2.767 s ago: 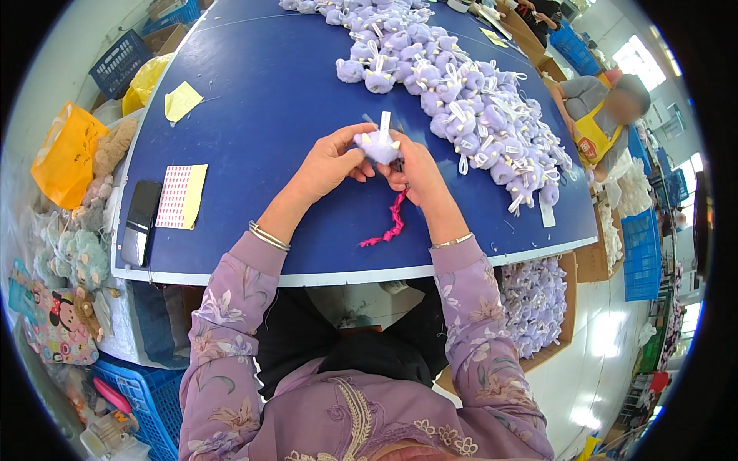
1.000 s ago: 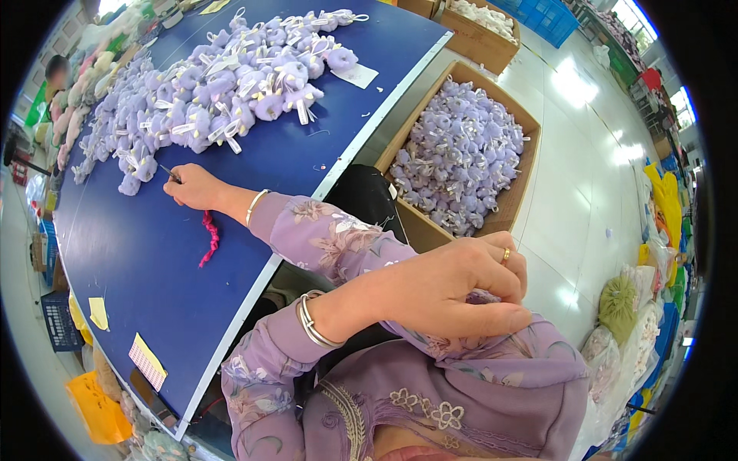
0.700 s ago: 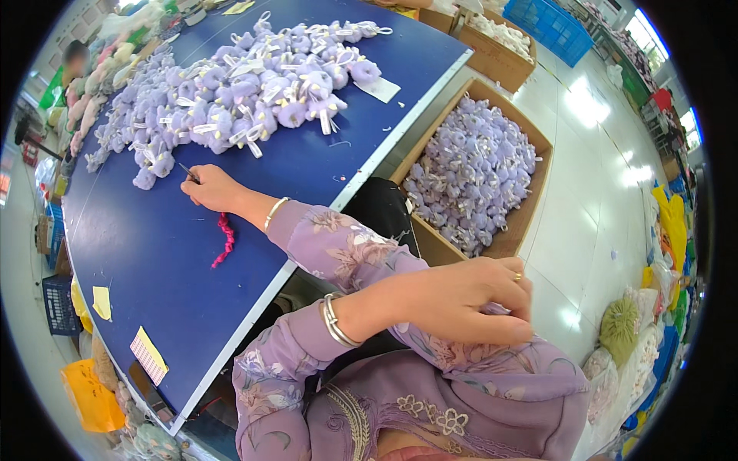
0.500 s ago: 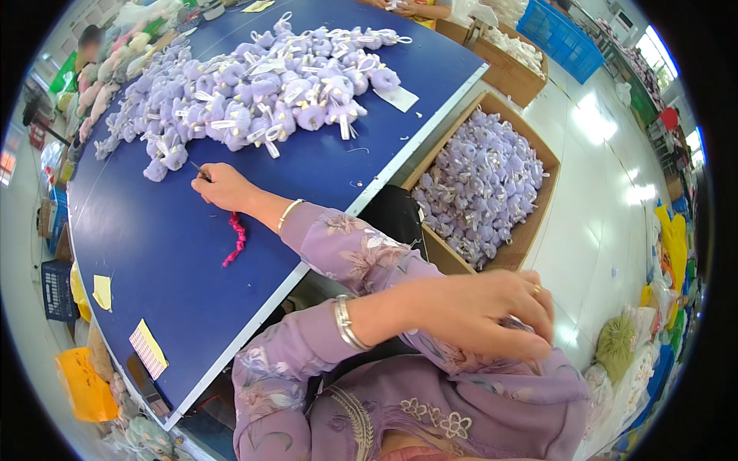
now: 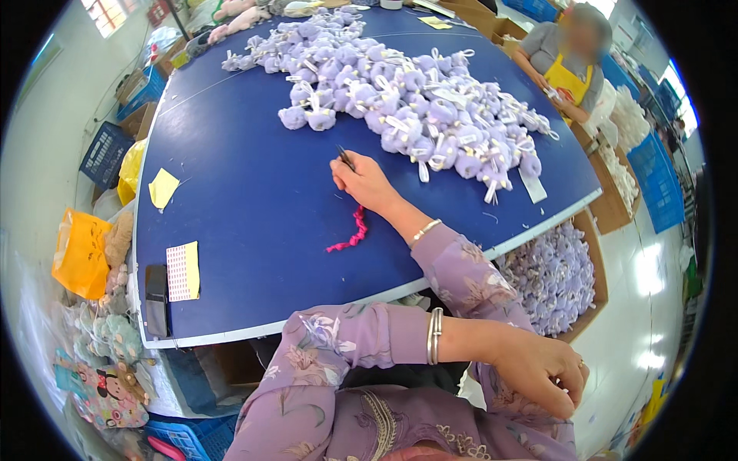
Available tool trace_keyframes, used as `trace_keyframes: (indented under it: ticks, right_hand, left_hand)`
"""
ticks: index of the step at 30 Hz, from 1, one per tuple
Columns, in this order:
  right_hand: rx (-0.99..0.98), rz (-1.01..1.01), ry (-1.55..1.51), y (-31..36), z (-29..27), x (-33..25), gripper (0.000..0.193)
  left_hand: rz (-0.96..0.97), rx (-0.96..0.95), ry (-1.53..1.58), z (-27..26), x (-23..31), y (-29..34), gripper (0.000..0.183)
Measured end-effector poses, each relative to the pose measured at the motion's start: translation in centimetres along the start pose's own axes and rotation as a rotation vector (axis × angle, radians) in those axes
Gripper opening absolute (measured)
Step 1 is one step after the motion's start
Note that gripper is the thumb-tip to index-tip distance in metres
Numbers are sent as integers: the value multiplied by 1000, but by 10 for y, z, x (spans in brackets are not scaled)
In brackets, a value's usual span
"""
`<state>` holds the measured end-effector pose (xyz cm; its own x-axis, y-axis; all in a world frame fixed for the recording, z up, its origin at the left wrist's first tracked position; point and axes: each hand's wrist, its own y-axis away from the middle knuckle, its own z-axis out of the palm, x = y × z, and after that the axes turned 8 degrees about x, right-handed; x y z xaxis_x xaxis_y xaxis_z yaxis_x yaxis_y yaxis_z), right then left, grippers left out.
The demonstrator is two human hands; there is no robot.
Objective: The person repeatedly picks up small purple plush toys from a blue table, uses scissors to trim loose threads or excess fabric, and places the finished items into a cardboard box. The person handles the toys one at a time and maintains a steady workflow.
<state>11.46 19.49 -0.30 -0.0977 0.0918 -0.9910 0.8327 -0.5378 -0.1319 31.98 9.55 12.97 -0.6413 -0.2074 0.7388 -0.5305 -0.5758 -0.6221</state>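
My right hand rests over the blue table, its fingers closed on a small dark pointed tool. A knotted pink cord lies just below that hand; whether it is tied to the tool is hidden. My left arm crosses in front of my body, and my left hand is by my right sleeve with fingers curled; what they hold, if anything, does not show. Beyond the tool spreads a heap of lavender plush toys with white loops and tags. Two plush toys stick out at its near edge.
A cardboard box full of lavender plush stands right of the table. A phone, a sticker sheet and a yellow note lie at left. A person in a yellow apron works at the far right.
The view has swung left, so the table sits further right and the other person shows. My right hand keeps the tool over the table. My left hand has dropped lower beside my right sleeve.
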Motion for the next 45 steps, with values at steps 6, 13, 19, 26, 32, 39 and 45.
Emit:
trace_keyframes:
  ticks: [6,13,19,26,32,39,45]
  right_hand:
    - [-74,10,25,7,-11,-6,29]
    - [-252,103,34,23,-38,1,35]
    - [-430,-13,66,19,-46,-9,31]
    - [-514,13,-34,10,-54,-10,26]
    - [-407,-31,125,-22,-91,-4,26]
    - [-292,354,154,-39,-154,-21,27]
    - [-140,320,203,-26,-189,-17,25]
  left_hand:
    - [-124,-74,-419,-73,55,67,25]
    - [-131,1106,-1177,-289,210,207,31]
    - [-84,1574,-1701,-498,342,359,44]
    - [-375,877,-2258,-666,316,375,37]
    - [-103,838,-1792,-631,214,294,33]
    - [-54,1087,-1466,-525,140,203,35]
    - [82,553,-1906,-523,109,181,41]
